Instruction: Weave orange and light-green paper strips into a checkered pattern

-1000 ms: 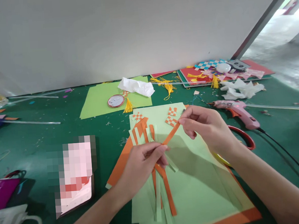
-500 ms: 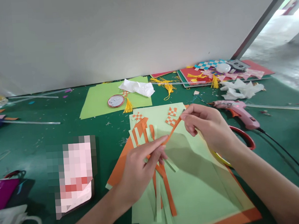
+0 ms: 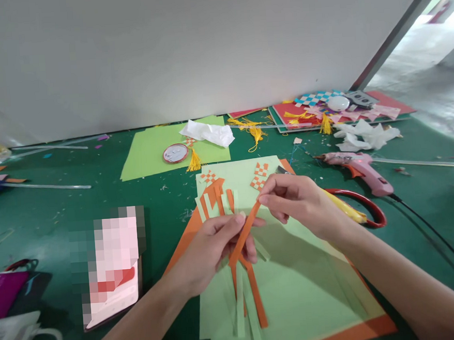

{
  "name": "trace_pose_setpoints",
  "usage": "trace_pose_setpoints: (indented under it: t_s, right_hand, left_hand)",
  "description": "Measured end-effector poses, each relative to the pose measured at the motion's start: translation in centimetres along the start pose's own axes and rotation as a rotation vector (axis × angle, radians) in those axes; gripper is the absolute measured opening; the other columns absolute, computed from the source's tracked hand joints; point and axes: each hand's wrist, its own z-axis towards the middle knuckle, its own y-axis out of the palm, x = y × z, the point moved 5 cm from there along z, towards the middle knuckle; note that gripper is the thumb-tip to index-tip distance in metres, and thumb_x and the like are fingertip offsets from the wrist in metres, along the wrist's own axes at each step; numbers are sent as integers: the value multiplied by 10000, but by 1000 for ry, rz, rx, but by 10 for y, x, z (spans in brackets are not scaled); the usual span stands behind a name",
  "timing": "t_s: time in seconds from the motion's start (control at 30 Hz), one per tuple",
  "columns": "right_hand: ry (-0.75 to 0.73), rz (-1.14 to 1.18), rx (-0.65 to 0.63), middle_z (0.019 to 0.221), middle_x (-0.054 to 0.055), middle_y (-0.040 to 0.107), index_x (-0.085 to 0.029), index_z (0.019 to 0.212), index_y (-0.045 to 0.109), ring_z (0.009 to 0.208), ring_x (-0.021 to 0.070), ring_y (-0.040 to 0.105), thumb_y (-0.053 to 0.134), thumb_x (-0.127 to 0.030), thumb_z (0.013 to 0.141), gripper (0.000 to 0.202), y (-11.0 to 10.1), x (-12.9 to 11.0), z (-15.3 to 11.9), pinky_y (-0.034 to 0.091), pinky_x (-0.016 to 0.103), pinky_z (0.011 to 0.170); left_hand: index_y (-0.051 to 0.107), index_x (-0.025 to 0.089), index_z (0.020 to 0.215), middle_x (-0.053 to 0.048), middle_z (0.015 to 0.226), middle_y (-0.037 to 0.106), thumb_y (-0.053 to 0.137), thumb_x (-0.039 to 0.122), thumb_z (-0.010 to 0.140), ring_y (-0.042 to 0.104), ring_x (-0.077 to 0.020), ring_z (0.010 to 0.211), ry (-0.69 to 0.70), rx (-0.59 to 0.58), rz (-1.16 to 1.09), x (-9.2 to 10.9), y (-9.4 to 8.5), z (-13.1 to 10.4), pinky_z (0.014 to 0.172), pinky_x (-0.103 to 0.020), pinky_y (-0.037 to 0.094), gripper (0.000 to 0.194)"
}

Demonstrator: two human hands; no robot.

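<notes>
Pinching the orange strip's upper end, the right hand has its fingertips together; the half-curled left hand grips lower, above the pale green sheet. Uneven pulling could crease or tear it.

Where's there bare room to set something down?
Bare green table between the phone and the orange sheet; another patch between the clear stick and glue gun cord. Crowded: back right, with red card, crumpled tissue; paper strips under the left hand.
</notes>
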Motion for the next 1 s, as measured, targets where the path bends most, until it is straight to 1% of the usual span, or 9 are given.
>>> trace_pose_setpoints:
  t_s: [0.1, 0.13, 0.27, 0.4, 0.5, 0.63, 0.67, 0.83, 1.0]
  right_hand:
    - [1, 11, 5, 559, -55, 490, -166, 750, 599, 479, 71, 427, 628, -294, 851, 166, -1, 1, 0, 346, 211, 459]
    - [4, 16, 6, 556, -55, 488, -166, 751, 600, 481, 72, 428, 630, -294, 850, 165, -1, 1, 0, 346, 212, 462]
    - [4, 32, 11, 545, -57, 481, -169, 748, 601, 484, 73, 424, 638, -301, 848, 170, -2, 0, 0, 341, 213, 468]
    - [-8, 31, 24, 536, -54, 481, -169, 742, 605, 483, 77, 419, 628, -299, 855, 173, -3, -1, -1, 334, 221, 476]
    - [-14, 22, 43, 520, -53, 479, -169, 729, 600, 482, 79, 419, 630, -306, 860, 192, -5, -1, -2, 329, 227, 482]
    - [-26, 56, 73, 520, -56, 478, -173, 730, 595, 481, 76, 421, 638, -316, 861, 199, -7, -1, -2, 328, 225, 480]
    - [-27, 68, 78, 521, -57, 477, -174, 731, 596, 481, 76, 422, 641, -313, 860, 195, -8, 0, -1, 331, 223, 479]
    - [-25, 98, 120, 513, -58, 475, -178, 713, 589, 472, 77, 419, 656, -290, 844, 186, -10, 1, 0, 338, 228, 478]
    - [-41, 105, 170, 504, -54, 483, -181, 717, 590, 460, 84, 416, 664, -298, 835, 181, -14, 0, 0, 329, 240, 472]
  left_hand:
    - [731, 141, 756, -18, 614, 623, 556, 444, 931, 598, -102, 606, 5, -4, 26, -1, 0, 0, 688, -220, 503, 392]
    - [728, 141, 742, -15, 607, 613, 560, 444, 929, 593, -101, 605, 3, -7, 30, -1, 0, 0, 702, -226, 504, 394]
    - [742, 149, 829, 8, 619, 572, 572, 446, 922, 576, -87, 595, -2, -25, 5, -2, 1, 1, 682, -222, 497, 354]
    - [726, 128, 751, -2, 649, 553, 592, 455, 904, 569, -97, 607, -7, -21, 3, -3, 0, 1, 666, -241, 501, 385]
    - [742, 137, 821, 8, 627, 529, 606, 458, 893, 562, -107, 601, -2, 3, 39, -3, -1, 1, 666, -255, 500, 356]
    - [696, 148, 664, 23, 583, 482, 590, 440, 907, 556, -104, 590, 57, 64, 127, -1, -4, 1, 680, -250, 493, 395]
    - [692, 148, 654, 23, 580, 481, 583, 437, 913, 555, -102, 591, 70, 76, 153, 0, -4, 1, 680, -247, 491, 402]
    - [749, 159, 850, 25, 588, 507, 558, 434, 921, 545, -104, 580, 92, 106, 243, 3, -4, 0, 646, -244, 492, 342]
    - [745, 163, 835, 30, 568, 494, 556, 440, 920, 555, -105, 582, 106, 117, 272, 4, -5, 0, 626, -233, 497, 346]
